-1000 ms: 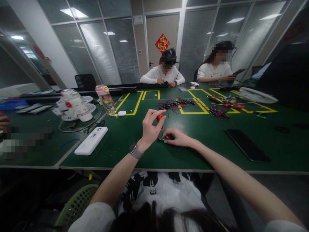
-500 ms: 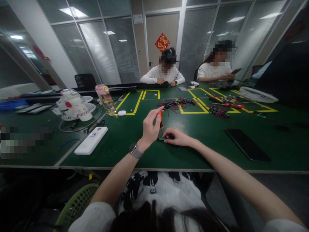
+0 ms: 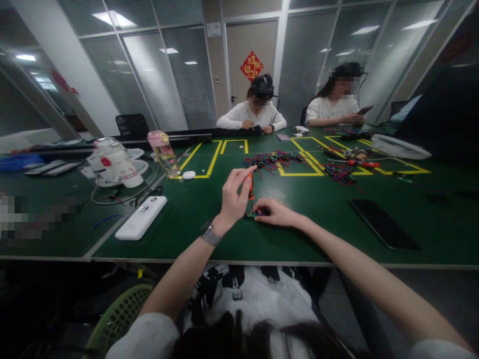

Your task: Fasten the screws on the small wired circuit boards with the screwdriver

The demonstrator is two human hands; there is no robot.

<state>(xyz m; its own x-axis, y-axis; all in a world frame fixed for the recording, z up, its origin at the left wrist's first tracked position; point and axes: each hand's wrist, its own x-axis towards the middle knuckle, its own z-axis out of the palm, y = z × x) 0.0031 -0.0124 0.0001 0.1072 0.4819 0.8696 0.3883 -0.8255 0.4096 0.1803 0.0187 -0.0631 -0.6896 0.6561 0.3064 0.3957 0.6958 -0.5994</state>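
My left hand (image 3: 236, 195) is closed around the orange handle of a screwdriver (image 3: 251, 190), which stands nearly upright with its shaft pointing down. The tip meets a small green circuit board (image 3: 250, 215) lying on the green table. My right hand (image 3: 276, 212) pinches the board's right side, thumb and fingers close together, and covers part of it. Beyond both hands lies a heap of small boards with red and blue wires (image 3: 275, 160).
A white power bank (image 3: 142, 218) lies at left, a dark phone (image 3: 383, 224) at right. Behind stand a pink-lidded bottle (image 3: 164, 154) and a white earbud case (image 3: 189, 175). A red screwdriver (image 3: 362, 163) lies by more wired boards (image 3: 340, 173). Two people sit across the table.
The screwdriver handle has shifted slightly within my left hand, whose fingers have moved a little. My right hand and the circuit board stay in place.
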